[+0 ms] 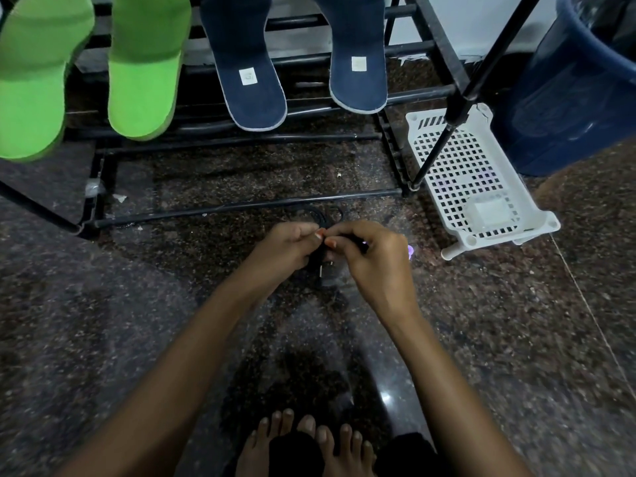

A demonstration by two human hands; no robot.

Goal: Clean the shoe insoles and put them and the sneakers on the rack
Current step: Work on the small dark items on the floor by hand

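Both my hands work a thin black cord (323,218) on the floor (103,321) in front of the shoe rack (241,210).

Two green insoles (144,63) lie on the rack's bars at the left, with two navy insoles (247,63) beside them. Below, the fingers of my left hand (285,249) and right hand (371,256) are curled and pinch the cord, thumbs nearly touching. At the right, a black pole (444,132) crosses a white perforated basket (506,234), with a blue bucket (557,98) behind it.

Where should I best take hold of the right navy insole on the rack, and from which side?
Pinch the insole at its near rounded end, coming from the front: that end hangs free past the rack bar, so fingers fit above and below.
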